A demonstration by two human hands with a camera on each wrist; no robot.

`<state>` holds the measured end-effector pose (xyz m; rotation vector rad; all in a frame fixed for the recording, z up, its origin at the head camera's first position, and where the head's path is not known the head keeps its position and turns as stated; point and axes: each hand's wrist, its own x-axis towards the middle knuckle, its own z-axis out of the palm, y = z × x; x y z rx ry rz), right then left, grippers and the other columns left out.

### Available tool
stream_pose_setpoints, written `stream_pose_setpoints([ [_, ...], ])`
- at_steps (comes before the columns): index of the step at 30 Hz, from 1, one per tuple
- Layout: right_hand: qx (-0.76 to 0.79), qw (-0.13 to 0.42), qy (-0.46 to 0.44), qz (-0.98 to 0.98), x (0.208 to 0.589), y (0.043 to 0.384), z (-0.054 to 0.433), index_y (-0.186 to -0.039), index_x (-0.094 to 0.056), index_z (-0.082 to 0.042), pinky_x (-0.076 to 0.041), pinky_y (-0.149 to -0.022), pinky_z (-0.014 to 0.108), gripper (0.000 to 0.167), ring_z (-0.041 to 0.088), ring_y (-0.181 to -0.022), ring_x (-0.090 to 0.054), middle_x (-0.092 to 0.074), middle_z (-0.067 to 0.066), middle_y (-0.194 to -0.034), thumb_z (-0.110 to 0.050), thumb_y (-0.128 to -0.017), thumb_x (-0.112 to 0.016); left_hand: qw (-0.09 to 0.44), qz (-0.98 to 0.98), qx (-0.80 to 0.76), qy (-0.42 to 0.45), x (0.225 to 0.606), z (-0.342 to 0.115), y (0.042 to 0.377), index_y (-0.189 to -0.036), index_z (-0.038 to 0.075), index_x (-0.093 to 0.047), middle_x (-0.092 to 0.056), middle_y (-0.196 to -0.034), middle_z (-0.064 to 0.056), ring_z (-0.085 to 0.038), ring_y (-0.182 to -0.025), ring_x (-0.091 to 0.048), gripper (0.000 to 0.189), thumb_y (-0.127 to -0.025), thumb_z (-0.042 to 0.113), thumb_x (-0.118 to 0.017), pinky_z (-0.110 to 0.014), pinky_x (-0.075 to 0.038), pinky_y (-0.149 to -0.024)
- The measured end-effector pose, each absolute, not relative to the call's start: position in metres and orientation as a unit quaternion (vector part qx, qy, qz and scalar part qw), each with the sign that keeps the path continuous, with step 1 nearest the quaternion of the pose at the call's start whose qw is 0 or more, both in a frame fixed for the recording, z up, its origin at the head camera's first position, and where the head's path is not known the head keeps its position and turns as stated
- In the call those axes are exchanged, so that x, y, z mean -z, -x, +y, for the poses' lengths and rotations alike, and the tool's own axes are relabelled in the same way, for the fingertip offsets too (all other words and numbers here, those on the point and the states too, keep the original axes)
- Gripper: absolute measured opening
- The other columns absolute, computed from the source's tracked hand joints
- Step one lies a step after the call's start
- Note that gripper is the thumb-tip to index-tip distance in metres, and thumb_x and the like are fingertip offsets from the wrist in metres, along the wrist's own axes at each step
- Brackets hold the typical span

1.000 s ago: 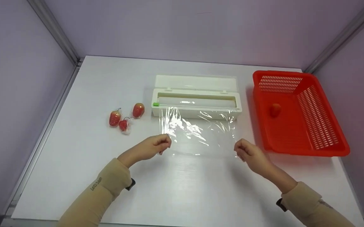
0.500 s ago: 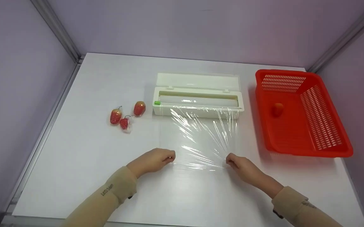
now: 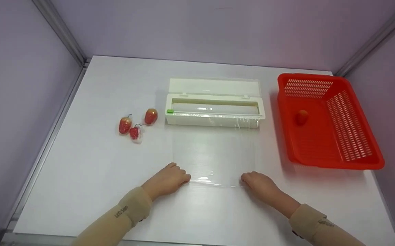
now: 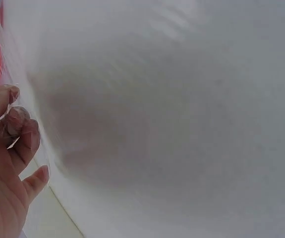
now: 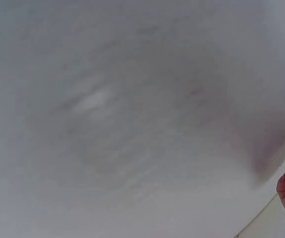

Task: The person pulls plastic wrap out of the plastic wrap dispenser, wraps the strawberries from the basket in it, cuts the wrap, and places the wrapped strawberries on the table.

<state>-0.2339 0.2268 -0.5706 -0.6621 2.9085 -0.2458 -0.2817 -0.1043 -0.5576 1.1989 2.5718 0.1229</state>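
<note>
A clear sheet of cling film (image 3: pixel 214 153) runs from the white dispenser box (image 3: pixel 214 120) toward me, low over the table. My left hand (image 3: pixel 168 179) pinches its near left corner; in the left wrist view the film lies between thumb and fingers of that left hand (image 4: pixel 11 144). At the near right corner my right hand (image 3: pixel 260 184) holds the film's edge, its fingertips partly hidden. The box's lid (image 3: pixel 214 86) stands raised at the back, and a film roll (image 3: pixel 214 109) lies inside. A green cutter slider (image 3: pixel 170 111) sits at the left end of the front rim.
Left of the box lie three small red-and-yellow fruits, a left one (image 3: pixel 125 125), a small wrapped one (image 3: pixel 135 133) and a right one (image 3: pixel 151 117). On the right stands a red plastic basket (image 3: pixel 334 165) with one reddish fruit (image 3: pixel 302 117) in it.
Both hands have come toward me and closer together, drawing more film from the box. The film has gone from raised and wrinkled to lower and smoother.
</note>
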Motion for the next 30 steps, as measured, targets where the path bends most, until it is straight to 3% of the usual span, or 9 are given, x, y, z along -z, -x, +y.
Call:
stream_pose_setpoints([
  [5,0.038,0.049,0.256,0.965,0.576,0.228,0.23,-0.097,-0.051,-0.013,-0.051,-0.068,0.025,0.027,0.015,-0.075,-0.056,-0.059,0.001,-0.084,0.0,-0.078,-0.066,0.143,0.898,-0.005,-0.417,0.56,-0.104,0.275,-0.109,0.02,-0.061,-0.066,-0.105,0.002,-0.02,-0.101,-0.057,0.019,-0.095,0.019,-0.048,-0.043,-0.031,-0.11],
  [16,-0.009,-0.005,0.295,0.956,0.577,0.217,0.231,-0.091,-0.052,-0.012,-0.051,-0.059,0.024,0.031,0.015,-0.066,-0.051,-0.057,0.001,-0.084,0.002,-0.072,-0.072,0.079,0.894,-0.012,-0.441,0.561,-0.11,0.261,-0.092,0.021,-0.066,-0.063,-0.085,0.003,-0.018,-0.09,-0.057,0.013,-0.092,0.028,-0.055,-0.049,-0.036,-0.105],
  [30,0.074,0.011,0.256,0.964,0.581,0.2,0.239,-0.092,-0.059,-0.014,-0.052,-0.079,0.028,0.019,0.012,-0.084,-0.053,-0.058,-0.002,-0.092,-0.007,-0.078,-0.07,0.028,0.894,-0.06,-0.443,0.565,-0.141,0.241,-0.084,0.021,-0.068,-0.06,-0.086,0.005,-0.013,-0.087,-0.057,0.014,-0.09,0.028,-0.058,-0.05,-0.034,-0.106],
])
